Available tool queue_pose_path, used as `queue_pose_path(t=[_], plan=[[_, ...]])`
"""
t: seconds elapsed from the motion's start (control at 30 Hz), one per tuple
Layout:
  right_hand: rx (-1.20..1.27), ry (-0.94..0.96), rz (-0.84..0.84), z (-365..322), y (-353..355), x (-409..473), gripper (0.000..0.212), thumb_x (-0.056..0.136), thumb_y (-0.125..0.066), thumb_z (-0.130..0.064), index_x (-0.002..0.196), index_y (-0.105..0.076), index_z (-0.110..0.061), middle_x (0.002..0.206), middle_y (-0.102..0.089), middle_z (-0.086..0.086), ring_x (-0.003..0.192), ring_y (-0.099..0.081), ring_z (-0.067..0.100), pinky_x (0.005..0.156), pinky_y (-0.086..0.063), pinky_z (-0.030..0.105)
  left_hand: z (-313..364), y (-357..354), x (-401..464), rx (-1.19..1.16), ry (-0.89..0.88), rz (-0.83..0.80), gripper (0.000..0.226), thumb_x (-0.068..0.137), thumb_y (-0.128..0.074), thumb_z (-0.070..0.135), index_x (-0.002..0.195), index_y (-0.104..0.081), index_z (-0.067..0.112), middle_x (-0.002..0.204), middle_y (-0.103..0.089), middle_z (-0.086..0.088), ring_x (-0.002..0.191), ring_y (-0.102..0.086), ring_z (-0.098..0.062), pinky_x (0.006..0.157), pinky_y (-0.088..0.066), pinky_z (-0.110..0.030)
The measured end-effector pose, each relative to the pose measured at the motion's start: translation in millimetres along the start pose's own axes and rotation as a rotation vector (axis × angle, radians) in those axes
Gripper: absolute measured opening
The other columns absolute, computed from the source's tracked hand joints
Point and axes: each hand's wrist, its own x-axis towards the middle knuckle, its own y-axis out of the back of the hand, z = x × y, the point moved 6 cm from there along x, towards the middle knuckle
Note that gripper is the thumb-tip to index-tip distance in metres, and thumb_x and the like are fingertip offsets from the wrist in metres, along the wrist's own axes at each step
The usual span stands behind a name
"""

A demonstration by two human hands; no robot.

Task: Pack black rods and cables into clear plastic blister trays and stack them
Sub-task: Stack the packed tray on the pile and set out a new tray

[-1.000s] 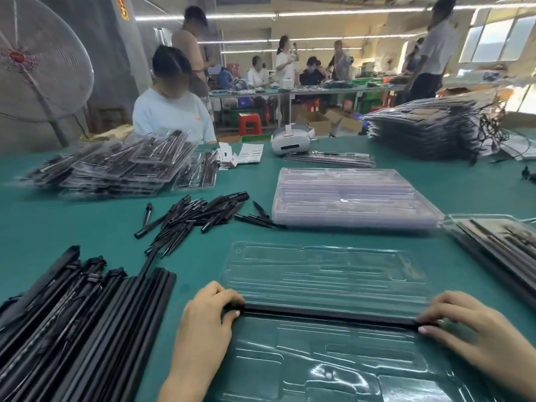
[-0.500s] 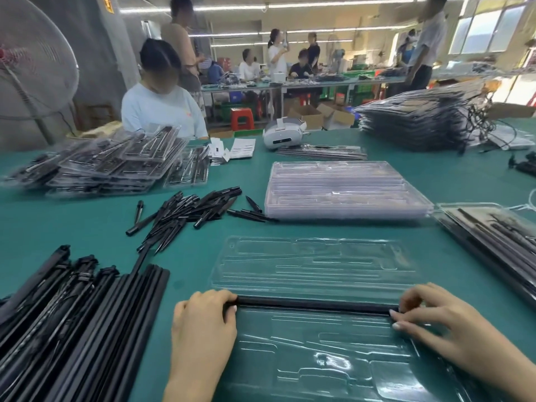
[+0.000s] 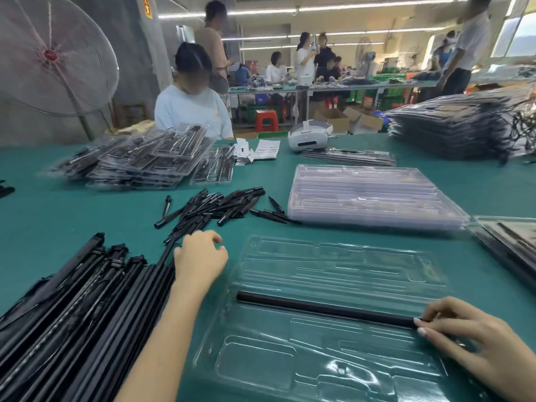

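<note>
An open clear blister tray (image 3: 333,265) lies on the green table in front of me. One long black rod (image 3: 324,309) rests along the tray's middle fold. My right hand (image 3: 470,340) presses its fingertips on the rod's right end. My left hand (image 3: 200,259) hovers with curled fingers over the far end of the pile of long black rods (image 3: 81,309) at my left; I cannot tell whether it holds one. A heap of short black pieces (image 3: 214,207) lies beyond that hand.
A stack of unfilled clear trays (image 3: 371,195) sits ahead on the right. Packed trays lie at the right edge (image 3: 510,245), far right (image 3: 452,123) and far left (image 3: 139,161). A seated person faces me across the table, beside a standing fan (image 3: 52,59). A white device (image 3: 310,134) sits mid-table.
My left hand left the rod's left end and moved up and left to the pile of long rods. My right hand stays on the rod's right end.
</note>
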Motion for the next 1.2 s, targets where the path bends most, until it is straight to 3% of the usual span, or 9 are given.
queue_pose_path(t=[0.1, 0.17, 0.33, 0.5, 0.6, 0.73, 0.9, 1.1, 1.2], plan=[[-0.010, 0.012, 0.021, -1.1, -1.7, 2.4, 0.016, 0.073, -0.081, -0.024, 0.065, -0.072, -0.034, 0.083, -0.060, -0.017, 0.062, -0.057, 0.000, 0.061, -0.041, 0.005, -16.7, -21.9, 36.0, 0.192, 0.088, -0.156, 0.040, 0.099, -0.039, 0.027, 0.134, -0.048, 0.012, 0.139, -0.044, -0.013, 0.132, -0.032, -0.029, 0.107, -0.027, -0.043], [-0.006, 0.014, 0.022, -0.5, -1.6, 3.8, 0.016, 0.069, -0.077, -0.021, 0.063, -0.069, -0.033, 0.081, -0.060, -0.017, 0.058, -0.055, 0.001, 0.057, -0.042, 0.008, -25.6, -36.2, 47.1, 0.222, 0.065, -0.180, 0.039, 0.100, -0.035, 0.024, 0.137, -0.043, 0.013, 0.144, -0.037, -0.013, 0.135, -0.028, -0.030, 0.109, -0.024, -0.045], [0.029, 0.007, 0.002, 2.4, -6.6, 7.3, 0.015, 0.073, -0.073, -0.025, 0.062, -0.065, -0.029, 0.080, -0.060, -0.014, 0.056, -0.053, 0.005, 0.053, -0.043, 0.014, -27.8, -41.0, 57.3, 0.256, -0.032, -0.012, 0.035, 0.098, -0.041, 0.022, 0.130, -0.046, 0.008, 0.135, -0.041, -0.016, 0.126, -0.037, -0.031, 0.102, -0.032, -0.041], [0.093, -0.027, -0.028, 7.1, -10.3, 4.8, 0.020, 0.080, -0.065, -0.038, 0.064, -0.063, -0.027, 0.084, -0.060, -0.012, 0.058, -0.054, 0.008, 0.054, -0.043, 0.018, -16.2, -30.5, 64.7, 0.363, -0.021, 0.032, 0.033, 0.097, -0.046, 0.028, 0.119, -0.043, 0.003, 0.124, -0.054, -0.015, 0.117, -0.050, -0.031, 0.097, -0.035, -0.039], [0.123, -0.040, -0.042, 9.8, -10.7, 4.7, 0.024, 0.082, -0.060, -0.046, 0.066, -0.064, -0.028, 0.087, -0.060, -0.011, 0.061, -0.056, 0.010, 0.057, -0.043, 0.018, -21.4, -31.6, 67.8, 0.414, -0.002, -0.006, 0.039, 0.098, -0.046, 0.035, 0.122, -0.046, 0.004, 0.128, -0.050, -0.015, 0.120, -0.047, -0.031, 0.099, -0.036, -0.039], [0.137, -0.042, -0.054, 11.9, -13.1, 3.1, 0.029, 0.084, -0.057, -0.050, 0.068, -0.064, -0.026, 0.089, -0.060, -0.010, 0.066, -0.057, 0.012, 0.060, -0.044, 0.021, -27.1, -34.4, 65.6, 0.450, -0.062, 0.031, 0.029, 0.099, -0.045, 0.030, 0.118, -0.051, 0.009, 0.126, -0.043, -0.012, 0.120, -0.039, -0.030, 0.098, -0.034, -0.040], [0.166, -0.068, -0.049, 14.0, -13.3, 1.9, 0.026, 0.085, -0.059, -0.045, 0.068, -0.063, -0.025, 0.087, -0.060, -0.009, 0.068, -0.056, 0.012, 0.063, -0.044, 0.022, -24.6, -25.2, 58.7, 0.273, -0.179, 0.077, 0.004, 0.093, -0.054, 0.011, 0.095, -0.051, 0.014, 0.105, -0.063, -0.008, 0.100, -0.056, -0.029, 0.085, -0.034, -0.039], [0.190, -0.074, -0.056, 14.9, -13.1, 1.5, 0.019, 0.085, -0.060, -0.040, 0.070, -0.064, -0.029, 0.084, -0.060, -0.008, 0.070, -0.058, 0.011, 0.066, -0.045, 0.025, -34.2, -20.2, 48.1, 0.051, -0.027, 0.002, 0.028, 0.091, -0.049, -0.002, 0.119, -0.051, 0.002, 0.115, -0.060, -0.020, 0.105, -0.054, -0.038, 0.088, -0.044, -0.043], [0.196, -0.076, -0.061, 15.1, -13.4, 1.9, 0.017, 0.086, -0.059, -0.040, 0.072, -0.064, -0.031, 0.086, -0.061, -0.009, 0.072, -0.059, 0.011, 0.067, -0.045, 0.024, -9.1, -10.9, 32.9, -0.009, -0.111, 0.005, 0.028, 0.092, -0.049, 0.000, 0.118, -0.061, 0.005, 0.113, -0.059, -0.015, 0.105, -0.054, -0.032, 0.091, -0.043, -0.039]])
